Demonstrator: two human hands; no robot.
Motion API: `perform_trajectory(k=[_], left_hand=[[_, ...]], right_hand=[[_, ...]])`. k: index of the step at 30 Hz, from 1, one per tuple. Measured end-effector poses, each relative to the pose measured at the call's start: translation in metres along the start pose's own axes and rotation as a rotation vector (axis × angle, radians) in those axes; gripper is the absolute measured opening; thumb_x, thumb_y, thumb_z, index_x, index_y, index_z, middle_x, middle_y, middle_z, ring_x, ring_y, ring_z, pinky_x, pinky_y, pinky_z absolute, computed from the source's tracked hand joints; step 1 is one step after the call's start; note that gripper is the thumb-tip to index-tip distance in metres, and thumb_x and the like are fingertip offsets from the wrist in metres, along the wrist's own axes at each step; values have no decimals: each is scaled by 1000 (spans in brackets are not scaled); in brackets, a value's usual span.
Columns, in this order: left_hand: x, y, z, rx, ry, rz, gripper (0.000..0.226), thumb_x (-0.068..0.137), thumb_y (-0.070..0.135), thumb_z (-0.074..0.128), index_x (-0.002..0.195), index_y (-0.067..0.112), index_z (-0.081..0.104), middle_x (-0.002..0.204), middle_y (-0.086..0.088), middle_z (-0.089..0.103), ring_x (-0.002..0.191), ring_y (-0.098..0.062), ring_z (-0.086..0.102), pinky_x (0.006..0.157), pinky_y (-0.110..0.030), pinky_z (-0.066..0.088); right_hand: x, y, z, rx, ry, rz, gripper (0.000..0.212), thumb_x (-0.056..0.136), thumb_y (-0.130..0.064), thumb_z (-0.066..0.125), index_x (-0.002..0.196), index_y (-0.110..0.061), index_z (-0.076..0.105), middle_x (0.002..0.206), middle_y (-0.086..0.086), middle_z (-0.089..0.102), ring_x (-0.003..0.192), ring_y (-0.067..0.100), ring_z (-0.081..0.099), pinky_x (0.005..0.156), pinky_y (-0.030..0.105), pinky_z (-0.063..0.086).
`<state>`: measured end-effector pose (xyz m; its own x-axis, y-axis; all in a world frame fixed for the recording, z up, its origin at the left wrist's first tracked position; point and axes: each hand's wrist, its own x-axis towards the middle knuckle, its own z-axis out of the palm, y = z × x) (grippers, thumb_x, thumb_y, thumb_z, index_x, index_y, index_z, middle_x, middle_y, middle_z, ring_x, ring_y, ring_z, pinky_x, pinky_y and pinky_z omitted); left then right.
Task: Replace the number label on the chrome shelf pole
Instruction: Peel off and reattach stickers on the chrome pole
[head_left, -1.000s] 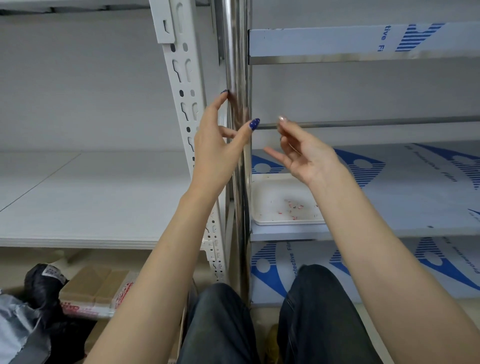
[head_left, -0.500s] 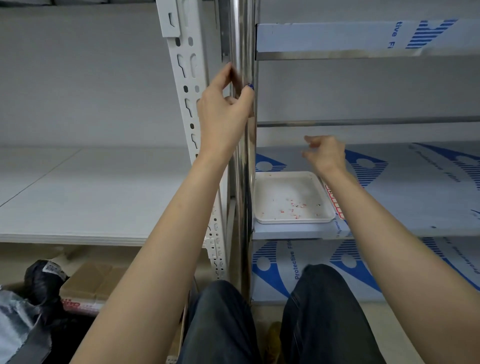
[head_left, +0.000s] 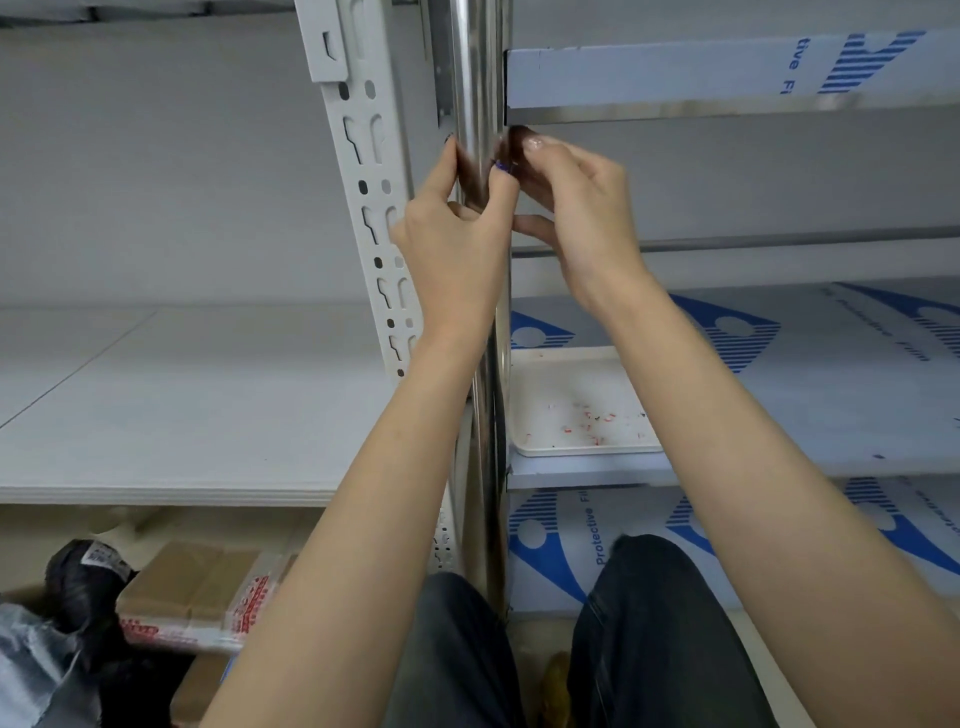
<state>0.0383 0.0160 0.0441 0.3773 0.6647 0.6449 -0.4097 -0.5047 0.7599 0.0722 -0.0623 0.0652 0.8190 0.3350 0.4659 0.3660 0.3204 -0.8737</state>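
The chrome shelf pole (head_left: 475, 78) runs upright through the middle of the head view. My left hand (head_left: 452, 244) clasps it from the left, fingers behind it and the blue-nailed thumb across its front. My right hand (head_left: 582, 208) is against the pole's right side at the same height, just under the upper shelf edge, with its fingertips bunched at the metal. I see no number label; the fingers cover that stretch of pole.
A white tray (head_left: 571, 449) with small red scraps sits on the right shelf (head_left: 831, 389), which is covered in blue-printed protective film. A white slotted upright (head_left: 363, 156) stands just left of the pole. Taped cardboard boxes (head_left: 192, 587) and a black bag (head_left: 83, 566) lie on the floor at left.
My right hand went down towards the tray, then came up to the pole beside my left hand. My left hand rose along the pole and closed around it.
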Motion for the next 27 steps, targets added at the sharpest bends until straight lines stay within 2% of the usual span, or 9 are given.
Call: perform_trajectory(k=[2,4,13,22,27], left_hand=[[-1,1,1,-6,12,9,40,83,23,60,104,-11,57,44,9,30,44,-8,25,49,-17,28],[-2,0,2,-2,31,20,40,83,24,61,104,-11,58,46,8,29,45,-9,25,49,-15,27],[-3,1,9,155,126,140,35,82,26,60,93,-7,64,41,10,24,40,-8,33,49,-9,28],[-4,1,13,233,137,184,35,85,25,57,108,-1,67,43,14,21,46,7,41,56,0,30],[-4,0,13,209,160,194,37,83,22,57,112,2,67,43,13,18,43,6,39,53,-2,30]], right_hand=[[-2,-3,3,61,-21,25,26,97,-9,46,86,-15,68,86,1,70,87,10,68,67,28,58],[-2,-4,2,91,-32,48,25,97,-9,47,85,-14,68,83,0,70,86,10,68,70,30,58],[-7,-2,6,156,-15,73,25,97,-10,47,83,-13,68,83,2,71,84,13,67,65,21,55],[-8,-1,6,148,-1,89,24,97,-11,47,84,-11,68,83,2,70,87,13,66,62,19,53],[-9,-1,6,140,-4,81,26,96,-11,47,80,-14,68,80,0,71,86,12,67,63,19,53]])
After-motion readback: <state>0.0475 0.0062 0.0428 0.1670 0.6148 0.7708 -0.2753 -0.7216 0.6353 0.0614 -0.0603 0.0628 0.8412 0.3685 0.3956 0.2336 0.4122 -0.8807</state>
